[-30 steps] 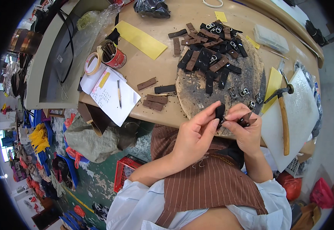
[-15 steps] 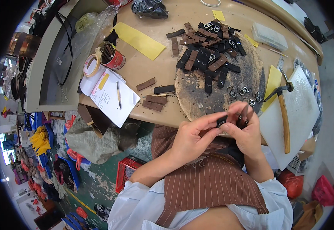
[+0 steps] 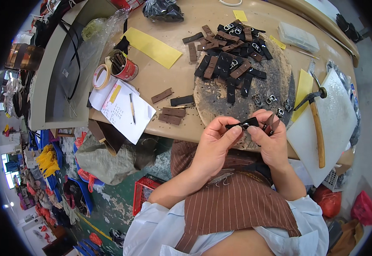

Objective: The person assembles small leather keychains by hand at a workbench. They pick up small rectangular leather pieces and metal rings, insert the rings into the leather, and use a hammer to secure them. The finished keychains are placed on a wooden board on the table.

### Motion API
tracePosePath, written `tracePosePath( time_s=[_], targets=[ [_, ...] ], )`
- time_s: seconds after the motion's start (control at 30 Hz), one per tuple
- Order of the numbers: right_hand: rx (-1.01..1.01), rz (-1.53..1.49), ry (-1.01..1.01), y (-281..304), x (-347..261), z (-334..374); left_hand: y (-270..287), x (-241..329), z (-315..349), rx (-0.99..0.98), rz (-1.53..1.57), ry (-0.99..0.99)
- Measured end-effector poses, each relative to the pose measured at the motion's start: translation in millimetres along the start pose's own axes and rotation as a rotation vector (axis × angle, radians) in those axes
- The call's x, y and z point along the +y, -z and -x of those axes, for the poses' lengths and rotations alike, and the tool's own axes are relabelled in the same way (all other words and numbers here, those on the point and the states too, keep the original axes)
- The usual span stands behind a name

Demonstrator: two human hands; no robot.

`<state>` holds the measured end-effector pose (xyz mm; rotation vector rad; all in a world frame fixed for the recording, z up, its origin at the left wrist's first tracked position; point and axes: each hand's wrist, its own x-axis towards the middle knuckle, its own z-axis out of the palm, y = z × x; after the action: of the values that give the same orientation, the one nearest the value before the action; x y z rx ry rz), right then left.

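My left hand (image 3: 215, 145) pinches one end of a short black strap (image 3: 251, 123) between thumb and fingers, above the near edge of a round wooden block (image 3: 213, 112). My right hand (image 3: 272, 147) closes on the strap's other end. A pair of small pointed snips (image 3: 273, 124) is tucked in the right fingers, blades pointing up. The strap stretches level between both thumbs, with a small shiny spot near its middle. On the block lies a heap of black and brown straps (image 3: 225, 62), some with metal clasps. Several loose clasps (image 3: 271, 99) sit nearer my right hand.
A hammer (image 3: 317, 128) rests across a white board (image 3: 337, 115) on the right. To the left are brown straps (image 3: 171, 116), a notebook (image 3: 126, 115) with a pen, a tape roll (image 3: 101, 77) and a red tin (image 3: 128, 70). Yellow card (image 3: 152, 47) lies farther back.
The black strap has turned from partly hidden in my fingers to stretched level between both hands. My right hand has tilted, and the snips' blades now show spread apart.
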<state>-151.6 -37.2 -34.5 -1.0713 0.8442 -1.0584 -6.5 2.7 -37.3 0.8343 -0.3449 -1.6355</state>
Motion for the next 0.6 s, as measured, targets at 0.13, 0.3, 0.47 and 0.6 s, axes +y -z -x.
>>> tracePosePath(
  time_s=[0.13,0.3,0.47,0.6],
  targets=[
    [-0.068,-0.003,-0.106,0.3,-12.3,1.2,5.9,10.5,1.1,-0.019,-0.286,-0.115],
    [-0.092,0.075,-0.199,5.1,-16.9,-3.5,6.1,16.4,4.4,-0.061,-0.478,-0.120],
    [-0.101,0.094,-0.214,4.5,-19.8,-4.2,11.2,11.7,2.7,-0.110,-0.726,-0.247],
    [-0.129,-0.130,-0.409,7.2,-20.8,-4.6,9.3,6.5,3.5,-0.092,-0.662,-0.189]
  ],
)
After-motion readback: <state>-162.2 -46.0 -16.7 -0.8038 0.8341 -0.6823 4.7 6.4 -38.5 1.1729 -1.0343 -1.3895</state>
